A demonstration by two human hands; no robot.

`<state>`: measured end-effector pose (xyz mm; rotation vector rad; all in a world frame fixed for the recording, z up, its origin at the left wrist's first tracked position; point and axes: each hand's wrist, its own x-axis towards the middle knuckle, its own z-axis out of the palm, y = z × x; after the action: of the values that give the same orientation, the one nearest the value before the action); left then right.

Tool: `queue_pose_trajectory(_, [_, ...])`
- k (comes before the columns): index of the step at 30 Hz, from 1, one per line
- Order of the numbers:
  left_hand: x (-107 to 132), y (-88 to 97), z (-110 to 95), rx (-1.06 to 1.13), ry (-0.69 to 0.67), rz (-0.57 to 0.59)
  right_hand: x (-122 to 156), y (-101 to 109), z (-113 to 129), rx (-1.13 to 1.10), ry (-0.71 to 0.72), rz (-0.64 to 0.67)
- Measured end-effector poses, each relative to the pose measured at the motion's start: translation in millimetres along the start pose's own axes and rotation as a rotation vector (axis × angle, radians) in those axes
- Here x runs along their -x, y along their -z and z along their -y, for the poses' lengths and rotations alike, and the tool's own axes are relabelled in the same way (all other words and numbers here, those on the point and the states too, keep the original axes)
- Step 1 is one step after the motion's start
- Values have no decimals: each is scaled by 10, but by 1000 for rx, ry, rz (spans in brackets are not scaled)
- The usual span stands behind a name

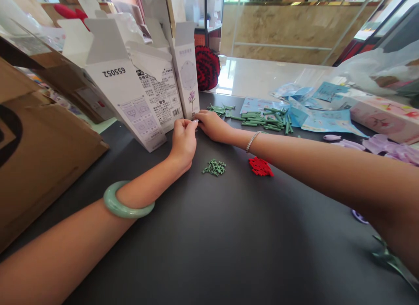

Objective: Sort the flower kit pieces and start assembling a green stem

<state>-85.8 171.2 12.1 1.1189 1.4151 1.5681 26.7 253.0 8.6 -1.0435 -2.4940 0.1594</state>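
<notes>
Contact at centre frame

We see the left hand (183, 141) curled shut; the right hand (213, 126) hides its fingertips, grip unclear. Both touch the white carton (187, 75) standing just above centre frame. We judge it light, crushable card, best held low by its sides.

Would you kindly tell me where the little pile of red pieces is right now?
In the head view, the red pieces lie on the dark table near the middle, just right of the small green pile.

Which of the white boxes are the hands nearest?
The narrow box with the purple flower, rightmost; left hand and right hand meet at its base.
</notes>
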Motion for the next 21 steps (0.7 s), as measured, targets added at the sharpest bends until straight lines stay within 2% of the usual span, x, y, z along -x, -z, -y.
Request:
queue_pose_trajectory(4, [5, -2, -4, 32, 1, -2, -33, 72, 55, 0, 29, 10])
queue_pose_trajectory(8, [-6, 16, -6, 65, -12, -34, -12, 310, 120, -29, 29, -23])
queue_pose_trajectory(10, [-15, 29, -7, 86, -34, -63, 92, 440, 182, -44, 1, -49])
queue_pose_trajectory(13, [-19, 43, -14, 98, -77, -115, 395, 549, 346, -81, -53, -42])
queue_pose_trajectory(18, [10, 37, -39, 68, -84, -142, 953, 427, 693, -211, 101, 162])
queue_pose_trajectory(21, [28, 26, -61, 73, -61, -152, 1083, 280, 813, -134, 184, 182])
